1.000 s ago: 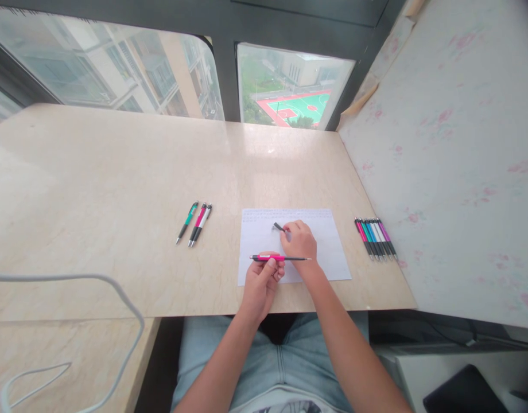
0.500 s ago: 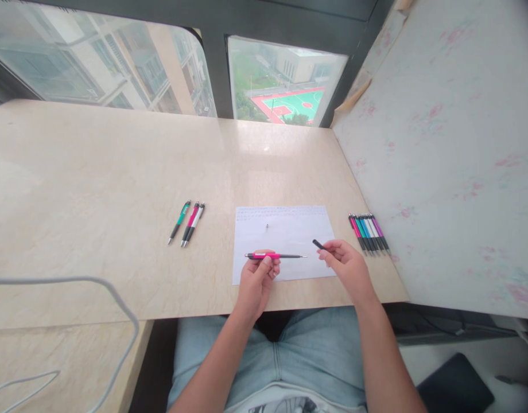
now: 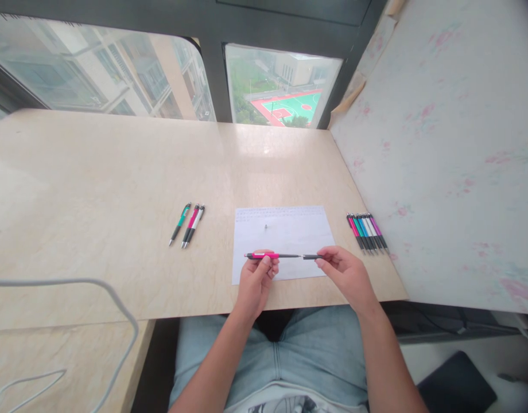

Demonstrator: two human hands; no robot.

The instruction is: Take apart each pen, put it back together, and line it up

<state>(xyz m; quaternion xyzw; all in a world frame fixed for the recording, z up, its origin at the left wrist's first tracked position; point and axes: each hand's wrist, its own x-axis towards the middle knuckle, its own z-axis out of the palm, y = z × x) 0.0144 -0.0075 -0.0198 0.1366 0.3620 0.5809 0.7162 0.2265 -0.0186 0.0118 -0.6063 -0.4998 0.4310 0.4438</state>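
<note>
My left hand (image 3: 256,278) pinches a pink pen barrel (image 3: 264,256) held level over a white sheet of paper (image 3: 283,232), its thin refill sticking out to the right. My right hand (image 3: 344,271) pinches a short black tip piece (image 3: 311,257) and holds it at the end of that refill. A tiny dark part (image 3: 266,226) lies on the paper above the pen.
Three pens (image 3: 189,222) lie left of the paper on the marble desk (image 3: 96,195). A row of several pens (image 3: 367,231) lies at the desk's right edge beside a floral-papered wall (image 3: 440,143). A white cable (image 3: 74,287) loops at lower left. Windows are behind the desk.
My right hand left the small part on the paper, drew back to the right with the black tip piece, then brought it in line with the refill's end. The left hand stayed.
</note>
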